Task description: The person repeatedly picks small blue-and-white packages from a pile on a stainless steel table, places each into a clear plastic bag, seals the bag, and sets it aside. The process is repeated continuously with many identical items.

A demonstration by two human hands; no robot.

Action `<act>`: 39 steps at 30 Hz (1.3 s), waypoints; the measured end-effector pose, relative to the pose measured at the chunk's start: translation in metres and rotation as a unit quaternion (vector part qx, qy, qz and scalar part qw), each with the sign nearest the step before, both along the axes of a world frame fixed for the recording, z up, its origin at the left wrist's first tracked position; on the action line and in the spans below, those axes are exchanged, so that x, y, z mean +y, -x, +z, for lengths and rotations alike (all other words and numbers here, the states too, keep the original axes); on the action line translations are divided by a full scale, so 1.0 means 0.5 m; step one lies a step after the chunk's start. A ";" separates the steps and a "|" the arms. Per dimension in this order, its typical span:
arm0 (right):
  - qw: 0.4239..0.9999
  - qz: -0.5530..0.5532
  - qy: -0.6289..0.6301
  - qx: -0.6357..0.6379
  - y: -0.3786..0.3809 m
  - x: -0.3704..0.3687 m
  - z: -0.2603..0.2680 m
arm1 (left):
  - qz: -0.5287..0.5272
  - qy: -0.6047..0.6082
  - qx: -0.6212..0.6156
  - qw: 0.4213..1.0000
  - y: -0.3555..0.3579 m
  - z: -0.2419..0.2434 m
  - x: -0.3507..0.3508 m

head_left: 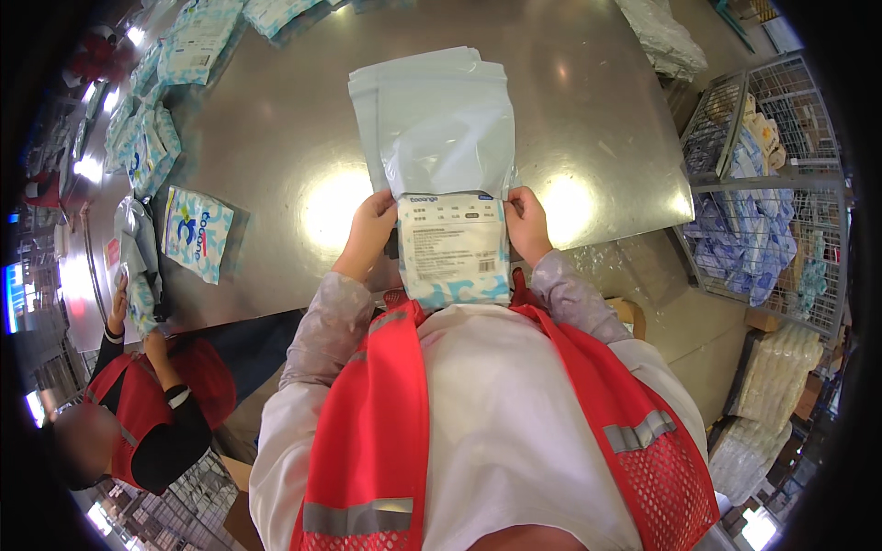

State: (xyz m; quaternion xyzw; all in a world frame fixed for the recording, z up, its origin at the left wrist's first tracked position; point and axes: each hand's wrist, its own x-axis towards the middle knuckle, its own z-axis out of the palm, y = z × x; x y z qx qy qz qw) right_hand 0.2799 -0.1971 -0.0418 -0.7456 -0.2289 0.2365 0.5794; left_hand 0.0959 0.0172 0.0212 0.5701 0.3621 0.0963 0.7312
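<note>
A printed white and turquoise plastic package [455, 251] lies close against my body at the table's near edge, its upper end at the mouth of a pale grey plastic mailer bag [448, 151]. My left hand [375, 224] pinches the bag's left edge at the opening. On the opposite side, my right hand [528, 224] pinches its right edge between thumb and fingers. More flat grey bags show beneath the top one and extend away from me. How far the package reaches inside the bag cannot be told.
The metal table [275, 138] carries a similar package [198, 234] at left and several more behind it [196, 41]. A co-worker in a red vest [141, 413] handles a grey bag [138, 255] at far left. Wire cages [765, 186] with bagged goods stand right.
</note>
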 end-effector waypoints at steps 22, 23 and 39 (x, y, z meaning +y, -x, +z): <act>0.979 0.057 0.106 -0.167 0.047 0.001 0.139 | 0.063 0.286 -0.005 0.956 0.109 -0.016 0.014; 0.959 0.066 0.094 -0.261 0.064 0.023 0.166 | 0.072 0.305 -0.001 0.949 0.126 -0.052 0.019; 0.860 0.358 -0.026 -0.364 0.179 0.072 0.150 | 0.163 0.181 0.068 0.967 0.099 -0.003 -0.022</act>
